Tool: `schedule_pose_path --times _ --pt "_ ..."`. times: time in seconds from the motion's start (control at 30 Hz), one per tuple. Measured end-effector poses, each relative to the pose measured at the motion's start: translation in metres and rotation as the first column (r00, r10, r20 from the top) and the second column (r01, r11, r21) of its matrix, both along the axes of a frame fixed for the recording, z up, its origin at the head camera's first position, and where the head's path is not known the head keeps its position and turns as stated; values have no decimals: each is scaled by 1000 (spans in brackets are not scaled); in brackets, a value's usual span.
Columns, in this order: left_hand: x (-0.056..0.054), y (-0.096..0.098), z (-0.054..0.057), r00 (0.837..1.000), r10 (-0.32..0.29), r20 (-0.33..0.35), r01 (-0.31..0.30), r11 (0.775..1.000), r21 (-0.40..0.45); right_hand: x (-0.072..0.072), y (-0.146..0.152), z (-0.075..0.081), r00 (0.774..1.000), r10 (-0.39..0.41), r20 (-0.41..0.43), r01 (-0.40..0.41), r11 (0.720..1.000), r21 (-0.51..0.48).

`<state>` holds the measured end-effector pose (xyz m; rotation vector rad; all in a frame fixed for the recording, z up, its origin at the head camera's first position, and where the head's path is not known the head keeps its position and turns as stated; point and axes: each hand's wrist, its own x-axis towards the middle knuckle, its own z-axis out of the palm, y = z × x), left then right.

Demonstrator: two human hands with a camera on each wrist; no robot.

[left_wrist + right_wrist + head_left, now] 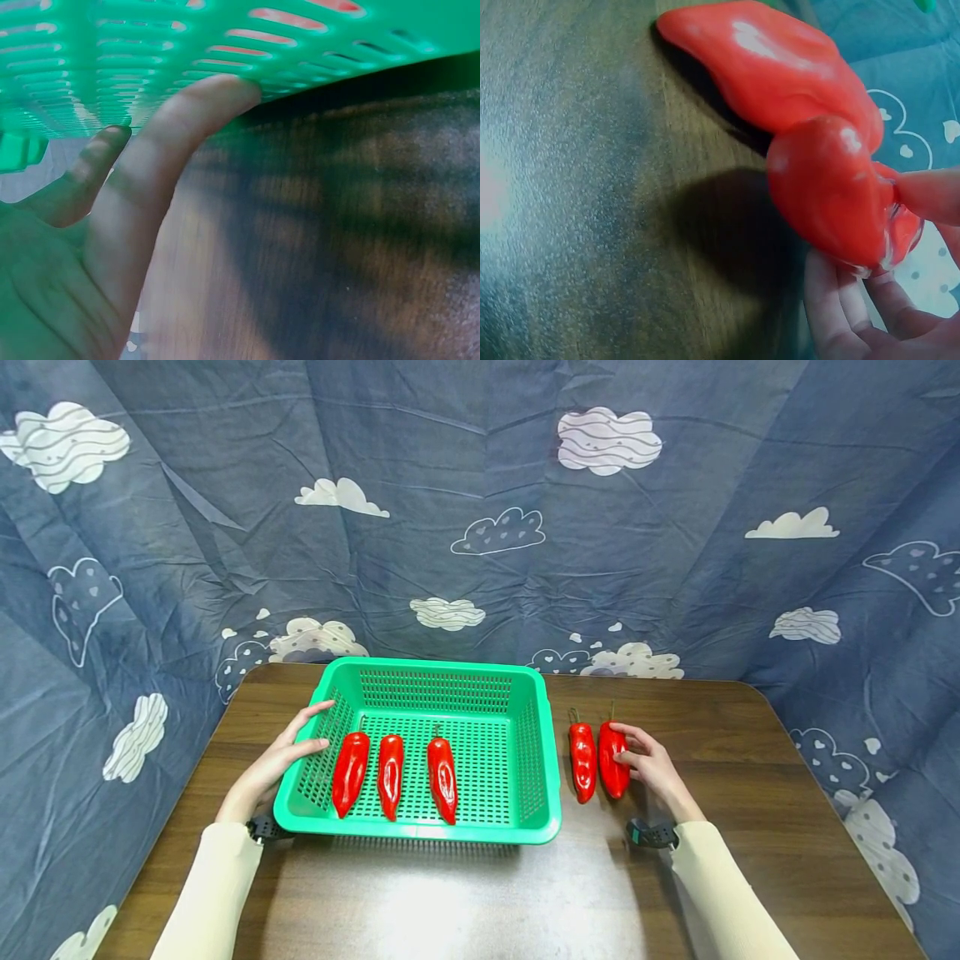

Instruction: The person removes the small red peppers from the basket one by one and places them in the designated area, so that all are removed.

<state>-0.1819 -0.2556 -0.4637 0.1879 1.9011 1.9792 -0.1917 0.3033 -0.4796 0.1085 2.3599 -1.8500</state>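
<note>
Grasping a red pepper point(609, 768) with the right grip point(651, 767) at centre right of the frame, just beside a second pepper point(582, 764) on the desk point(720, 735). Touching the green basket point(420, 832), left of centre, with the left grip point(268, 768) unclenched.

L hand point(272, 767) has thumb + a finger out pretty straight, spread w/ a gap btwn them. R hand point(654, 770) is def pinching, thumb opp. the fingers. L arm point(213, 885) & R arm point(735, 885) both reach fwd, angled inward, hands well apart tbh.
</note>
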Motion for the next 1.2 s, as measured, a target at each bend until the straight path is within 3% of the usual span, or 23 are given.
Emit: schedule_pose_path --times 0.67,1.0,1.2 --pt "0 1 0 1000 5 4 -5 1000 -9 1 -1 -1 999 -29 19 28 999 33" --pt "-2 -1 -1 999 2 -35 -4 999 -52 2 1 13 995 -46 -90 52 996 67" --pt "-2 -1 -2 1000 3 -17 -3 1000 -28 1 -3 22 989 -71 -130 80 995 66"
